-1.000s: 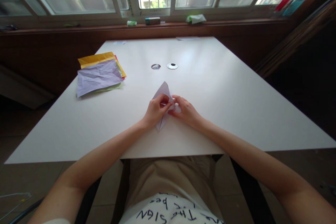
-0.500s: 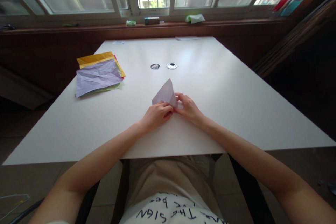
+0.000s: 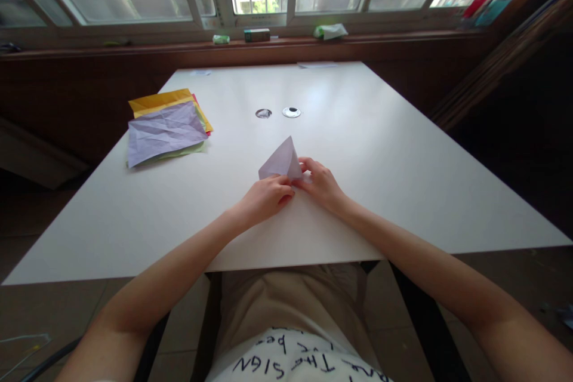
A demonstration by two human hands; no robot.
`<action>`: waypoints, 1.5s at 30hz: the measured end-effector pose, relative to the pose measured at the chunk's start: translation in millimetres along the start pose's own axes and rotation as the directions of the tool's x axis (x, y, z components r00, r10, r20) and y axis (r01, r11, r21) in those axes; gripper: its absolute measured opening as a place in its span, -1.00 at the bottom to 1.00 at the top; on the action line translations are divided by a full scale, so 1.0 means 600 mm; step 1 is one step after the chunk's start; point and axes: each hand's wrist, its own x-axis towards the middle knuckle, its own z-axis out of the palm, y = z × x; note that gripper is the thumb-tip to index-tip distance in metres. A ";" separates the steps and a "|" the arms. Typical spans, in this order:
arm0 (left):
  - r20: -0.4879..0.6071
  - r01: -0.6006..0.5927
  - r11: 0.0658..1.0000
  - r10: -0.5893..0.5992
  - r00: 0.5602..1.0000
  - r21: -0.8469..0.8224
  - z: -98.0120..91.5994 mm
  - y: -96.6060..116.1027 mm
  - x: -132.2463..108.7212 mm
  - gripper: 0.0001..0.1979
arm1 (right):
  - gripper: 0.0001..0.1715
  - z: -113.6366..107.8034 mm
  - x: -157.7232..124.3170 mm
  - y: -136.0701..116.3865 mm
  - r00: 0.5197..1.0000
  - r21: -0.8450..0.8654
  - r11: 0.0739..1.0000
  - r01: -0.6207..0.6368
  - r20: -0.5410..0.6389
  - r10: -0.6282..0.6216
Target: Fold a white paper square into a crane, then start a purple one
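Observation:
A pale lilac sheet of folded paper (image 3: 278, 161) stands up in a pointed, triangular shape near the middle of the white table (image 3: 380, 191). My left hand (image 3: 268, 196) is closed at its lower left edge, fingers curled over the paper. On the right side, my right hand (image 3: 319, 180) pinches the lower right part of the paper between thumb and fingers. Both hands almost meet at the bottom of the fold. My fingers hide the paper's lower edge.
To the left lies a stack of coloured paper, with a creased lilac sheet (image 3: 165, 128) over yellow paper (image 3: 161, 100) and green paper (image 3: 192, 149). Two round grommets (image 3: 292, 112) sit in the tabletop. A small box (image 3: 257, 35) and a green-and-white packet (image 3: 330, 31) rest on the windowsill.
The fingers of my left hand have shifted slightly at the bottom of the folded paper, the thumb drawing a little leftward. My right hand keeps nearly the same grip.

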 end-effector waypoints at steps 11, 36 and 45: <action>-0.003 0.010 1.000 -0.010 1.000 0.002 0.003 -0.008 0.000 -0.85 | -0.61 -0.003 0.001 -0.001 0.996 0.055 0.996 -0.076 0.039 0.074; 0.007 -0.063 0.983 0.062 0.998 0.172 0.021 -0.005 0.007 -0.70 | -0.67 -0.009 0.000 0.001 0.994 -0.005 0.994 -0.109 0.008 0.109; 0.016 -0.073 0.981 0.071 0.997 0.182 0.020 -0.003 0.008 -0.66 | -0.68 -0.006 0.000 0.003 0.997 0.004 0.997 -0.078 0.000 0.078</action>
